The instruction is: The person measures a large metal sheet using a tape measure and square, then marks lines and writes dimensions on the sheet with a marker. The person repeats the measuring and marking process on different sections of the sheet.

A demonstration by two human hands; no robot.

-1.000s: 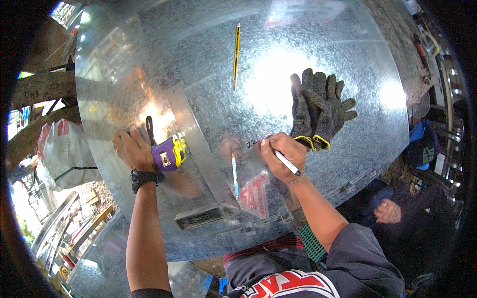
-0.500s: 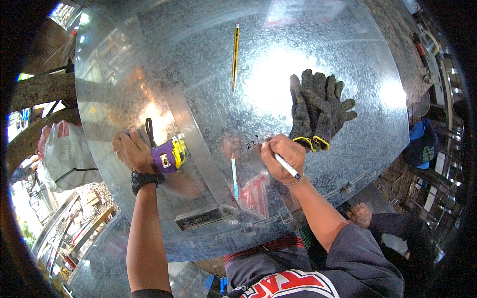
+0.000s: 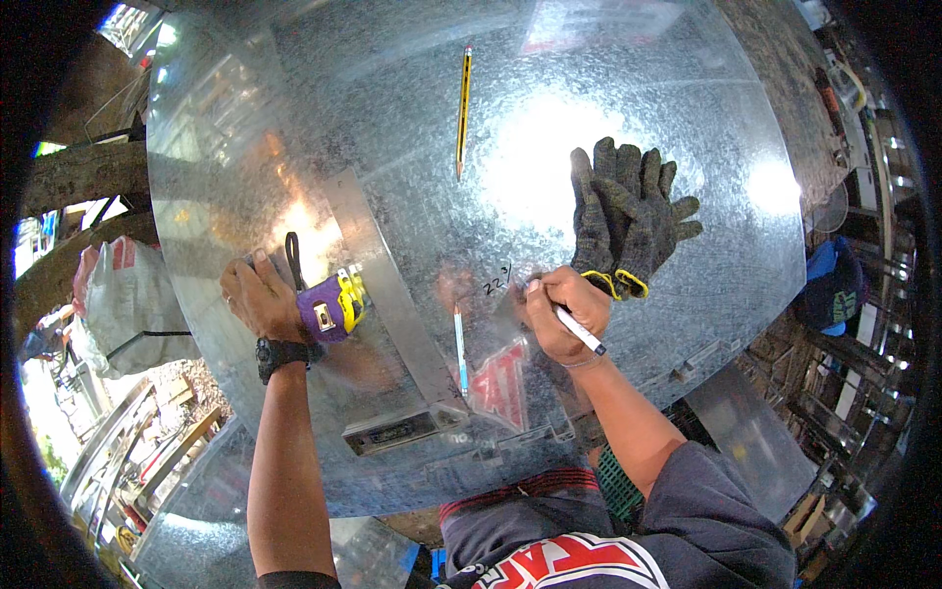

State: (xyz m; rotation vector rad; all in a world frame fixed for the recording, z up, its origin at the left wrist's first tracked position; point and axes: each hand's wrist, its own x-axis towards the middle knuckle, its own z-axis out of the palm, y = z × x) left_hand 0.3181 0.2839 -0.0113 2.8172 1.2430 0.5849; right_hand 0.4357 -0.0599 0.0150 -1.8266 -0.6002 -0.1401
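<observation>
My right hand [image 3: 566, 312] grips a white marker pen [image 3: 581, 331] with a dark end, its writing end down on a shiny metal sheet [image 3: 422, 128]. Fresh black handwritten marks [image 3: 497, 282] lie just left of its fingertips. My left hand [image 3: 263, 297] leans on the sheet at the left, fingers a little apart, with nothing visible in it. Right beside it sits a purple and yellow tape measure [image 3: 324, 312] with a black strap. A steel square [image 3: 368, 260] lies slanted between my hands, its thick stock [image 3: 397, 430] toward me.
Dark knit gloves [image 3: 623, 216] with yellow cuffs lie beyond my right hand. A yellow-black pencil [image 3: 463, 113] lies farther off; a light blue pencil [image 3: 461, 350] lies beside the square. A white sack [image 3: 137, 304] stands left of the sheet, a blue-black cap [image 3: 832, 285] at the right.
My right hand has shifted slightly right, and a further black stroke stands after the marks. Another person's hand and sleeve have gone from the lower right. My left hand stays put.
</observation>
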